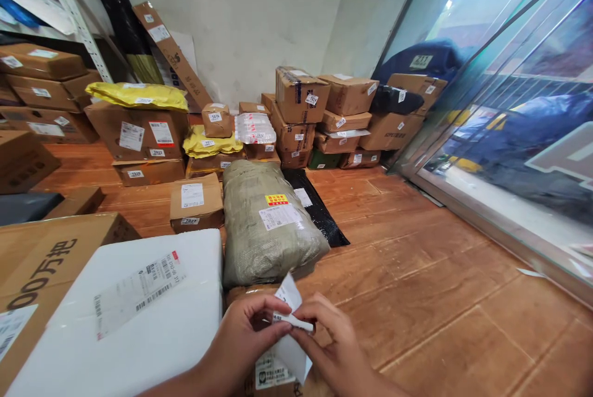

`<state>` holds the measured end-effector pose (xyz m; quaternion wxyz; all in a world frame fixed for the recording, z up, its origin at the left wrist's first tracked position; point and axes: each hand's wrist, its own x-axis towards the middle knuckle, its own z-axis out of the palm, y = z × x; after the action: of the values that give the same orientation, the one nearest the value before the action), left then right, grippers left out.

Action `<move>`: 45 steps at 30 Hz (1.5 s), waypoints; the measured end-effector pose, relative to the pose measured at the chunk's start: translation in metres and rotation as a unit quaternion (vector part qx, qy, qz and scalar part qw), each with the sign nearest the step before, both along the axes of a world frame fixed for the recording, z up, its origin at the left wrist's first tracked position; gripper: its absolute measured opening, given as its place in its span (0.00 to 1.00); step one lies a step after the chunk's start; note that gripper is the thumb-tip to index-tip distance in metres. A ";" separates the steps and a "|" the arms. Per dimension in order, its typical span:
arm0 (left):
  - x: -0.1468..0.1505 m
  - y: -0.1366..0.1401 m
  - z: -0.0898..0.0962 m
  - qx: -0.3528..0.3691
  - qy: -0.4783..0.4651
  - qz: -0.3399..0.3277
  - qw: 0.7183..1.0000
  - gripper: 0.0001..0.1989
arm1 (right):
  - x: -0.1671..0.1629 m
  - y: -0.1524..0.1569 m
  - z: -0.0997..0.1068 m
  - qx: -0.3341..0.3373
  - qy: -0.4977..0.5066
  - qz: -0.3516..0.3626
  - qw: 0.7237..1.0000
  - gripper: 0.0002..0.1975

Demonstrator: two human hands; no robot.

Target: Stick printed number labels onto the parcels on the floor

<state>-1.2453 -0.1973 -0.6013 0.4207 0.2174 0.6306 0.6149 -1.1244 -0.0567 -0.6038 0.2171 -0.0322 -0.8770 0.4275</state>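
Sticker [293,321] sits pinched between both hands over the wooden floor [417,298]: left hand [245,338] fingers hold its backing [290,354], right hand [333,347] fingers grip the edge. Best peeled slowly, kept flat.

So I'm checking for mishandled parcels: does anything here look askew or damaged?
One long cardboard box leans diagonally against the back wall instead of lying flat. Nothing looks spilled or torn. Both hands pinch a small label.

Wooden floor [440,298] under stacked cardboard boxes [139,131], a grey woven sack [266,224] (labelled), black flat parcel [319,208].
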 end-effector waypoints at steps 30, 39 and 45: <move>-0.002 -0.004 -0.025 -0.216 0.116 -0.172 0.954 0.33 | 0.000 0.002 -0.061 -0.324 -0.098 -0.054 0.940 0.18; -0.003 -0.008 -0.014 -0.238 0.211 -0.184 0.930 0.33 | -0.012 -0.012 -0.094 -0.584 -0.150 -0.101 0.791 0.34; -0.005 -0.009 -0.008 -0.255 0.238 -0.205 0.915 0.30 | -0.014 -0.010 -0.084 -0.581 -0.161 -0.053 0.796 0.26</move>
<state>-1.2501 -0.2061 -0.6095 0.4163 0.3671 0.7888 0.2641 -1.1381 -0.0663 -0.6879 0.0360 -0.2670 -0.4827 0.8333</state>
